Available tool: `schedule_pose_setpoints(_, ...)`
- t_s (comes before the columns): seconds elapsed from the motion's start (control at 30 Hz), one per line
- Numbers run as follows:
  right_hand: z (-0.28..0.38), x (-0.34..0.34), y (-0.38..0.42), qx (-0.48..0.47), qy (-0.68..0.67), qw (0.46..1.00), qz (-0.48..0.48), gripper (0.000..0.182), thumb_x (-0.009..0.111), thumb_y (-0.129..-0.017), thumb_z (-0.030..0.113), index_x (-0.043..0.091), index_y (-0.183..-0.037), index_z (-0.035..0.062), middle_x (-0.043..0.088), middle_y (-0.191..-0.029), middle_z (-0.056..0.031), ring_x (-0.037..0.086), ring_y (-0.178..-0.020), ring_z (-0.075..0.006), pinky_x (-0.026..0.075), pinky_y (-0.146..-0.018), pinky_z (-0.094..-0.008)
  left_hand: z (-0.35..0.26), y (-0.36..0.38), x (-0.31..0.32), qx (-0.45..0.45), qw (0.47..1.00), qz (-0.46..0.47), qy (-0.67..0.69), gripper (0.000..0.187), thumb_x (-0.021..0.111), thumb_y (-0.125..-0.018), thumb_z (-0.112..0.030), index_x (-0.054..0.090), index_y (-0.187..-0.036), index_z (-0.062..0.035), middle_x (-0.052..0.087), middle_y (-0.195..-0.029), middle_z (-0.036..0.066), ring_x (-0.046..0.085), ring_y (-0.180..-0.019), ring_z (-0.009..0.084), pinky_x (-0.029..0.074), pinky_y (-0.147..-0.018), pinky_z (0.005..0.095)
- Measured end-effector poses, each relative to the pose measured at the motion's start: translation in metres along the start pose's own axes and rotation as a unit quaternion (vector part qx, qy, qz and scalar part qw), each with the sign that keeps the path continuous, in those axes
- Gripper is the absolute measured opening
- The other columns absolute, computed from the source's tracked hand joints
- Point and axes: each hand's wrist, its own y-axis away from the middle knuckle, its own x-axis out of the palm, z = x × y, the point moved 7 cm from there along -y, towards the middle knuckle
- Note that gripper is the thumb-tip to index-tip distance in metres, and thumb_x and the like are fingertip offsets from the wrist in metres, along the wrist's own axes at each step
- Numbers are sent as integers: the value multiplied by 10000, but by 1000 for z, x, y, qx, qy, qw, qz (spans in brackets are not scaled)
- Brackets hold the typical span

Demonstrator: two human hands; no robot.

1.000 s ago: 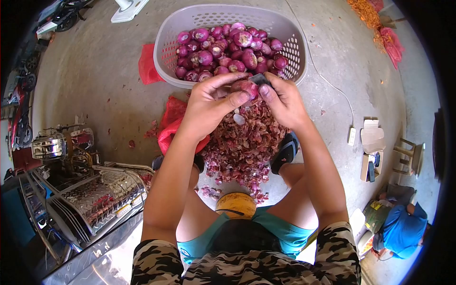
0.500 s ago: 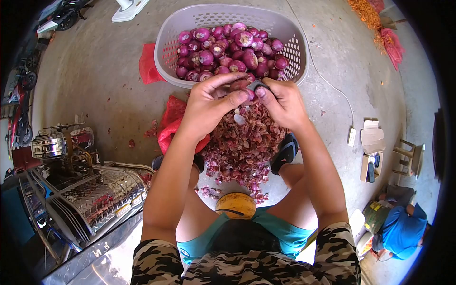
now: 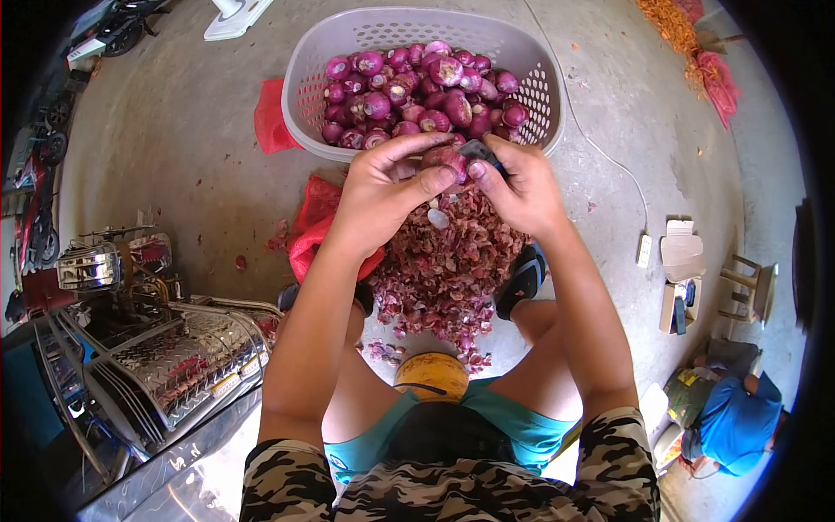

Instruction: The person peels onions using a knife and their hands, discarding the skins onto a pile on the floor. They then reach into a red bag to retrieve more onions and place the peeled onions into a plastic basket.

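My left hand [image 3: 383, 187] curls its thumb and fingers round a red onion [image 3: 446, 162], just in front of the basket. In my right hand [image 3: 528, 190] is a small dark-bladed knife [image 3: 477, 152], its blade against the onion's right side; the handle is hidden in my fingers. Beyond both hands stands a grey plastic basket [image 3: 300, 109] with many peeled red onions [image 3: 457, 109] in it. Below the hands, a heap of dry onion skins [image 3: 457, 252] covers the floor between my feet.
A red mesh sack [image 3: 315, 222] lies left of the heap, and a yellow round object [image 3: 430, 374] is between my legs. At right are a power strip [image 3: 644, 250], a cardboard box [image 3: 681, 261] and a wooden stool [image 3: 752, 287]. Metal vehicle parts [image 3: 183, 348] stand at left.
The onion has turned in my left hand and shows more of its surface. The blade has tilted and shifted slightly right and up. My arms have hardly moved.
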Motion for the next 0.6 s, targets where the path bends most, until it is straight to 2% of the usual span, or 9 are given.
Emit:
schedule_pose_setpoints(0.13,3,3,0,20,-1,999,25,295,596,-850,296,567,-722,31,536,-603,-176,559,-577,-361,435,-522,-408,0,-1,-3,11,1000,-4,-13,390,707,-798,-68,581,-1157,15,648,-1017,82,611,-889,118,512,-781,248)
schedule_pose_setpoints(0.23,12,0,-1,-7,4,1000,28,305,587,-860,280,556,-695,25,524,-593,-163,553,-564,-346,431,-520,-407,1,-1,-4,-1,1000,-1,-8,368,678,-827,-83,574,-1167,14,641,-1042,90,610,-905,128,517,-776,256)
schedule_pose_setpoints(0.43,16,3,2,-62,-17,998,28,307,609,-846,276,547,-682,23,508,-592,-145,541,-551,-330,419,-511,-398,11,0,0,-24,990,26,136,359,572,-910,-173,519,-1228,-15,628,-1076,97,634,-890,182,536,-771,301)
schedule_pose_setpoints(0.6,28,8,3,-118,28,991,52,283,622,-831,269,544,-691,35,509,-595,-140,536,-556,-331,423,-524,-402,12,-4,-11,-34,989,-17,145,373,559,-917,-239,510,-1217,-24,614,-1107,98,626,-944,196,532,-806,326)
